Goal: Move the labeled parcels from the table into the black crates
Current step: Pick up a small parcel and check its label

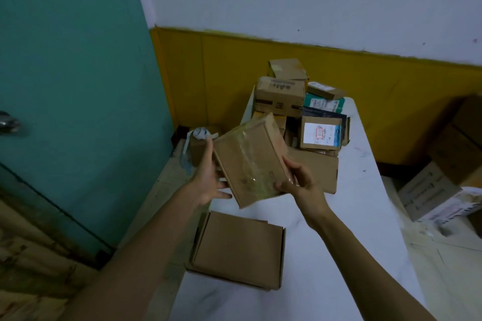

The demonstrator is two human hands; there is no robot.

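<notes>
I hold a brown cardboard parcel (250, 161) with clear tape across it, tilted, above the white table (365, 203). My left hand (210, 177) grips its left edge, thumb up along the side. My right hand (297, 182) grips its lower right corner. A flat brown box (238, 246) lies on the table's near left edge. Behind the held parcel lies a pile of several parcels (294, 101); one with a white label (321, 133) faces me. No black crate is in view.
A teal door (73, 73) stands to the left, a yellow-and-white wall behind the table. A taped brown package (198, 146) sits on the floor left of the table. Large cardboard boxes (448, 164) are stacked on the right.
</notes>
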